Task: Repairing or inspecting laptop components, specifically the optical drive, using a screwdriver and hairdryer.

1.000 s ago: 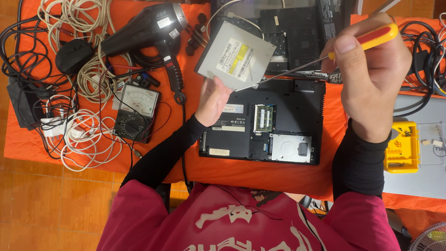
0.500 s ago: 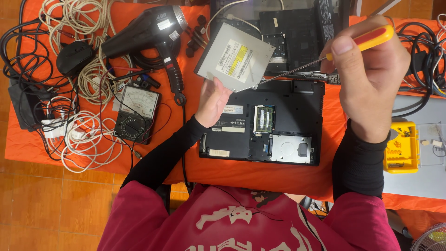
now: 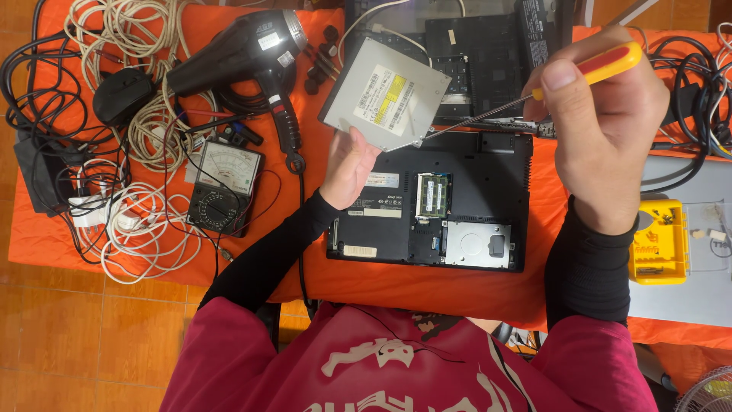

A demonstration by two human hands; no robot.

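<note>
My left hand (image 3: 348,169) holds up a flat grey optical drive (image 3: 383,93) with a white and yellow label, tilted above the table. My right hand (image 3: 602,130) grips a screwdriver (image 3: 534,93) with a red and yellow handle; its thin shaft points left and its tip touches the drive's lower right edge. Below both hands lies an upturned black laptop (image 3: 431,202) with its bottom covers off, showing a green memory module and a silver hard-drive bay.
On the orange table cloth (image 3: 427,286): a black hair dryer (image 3: 240,57), an analog multimeter (image 3: 225,187), a black mouse (image 3: 122,95), tangled white and black cables (image 3: 114,221), a second opened black device at the back (image 3: 488,53), a yellow bit case (image 3: 659,240), a grey laptop lid (image 3: 686,252).
</note>
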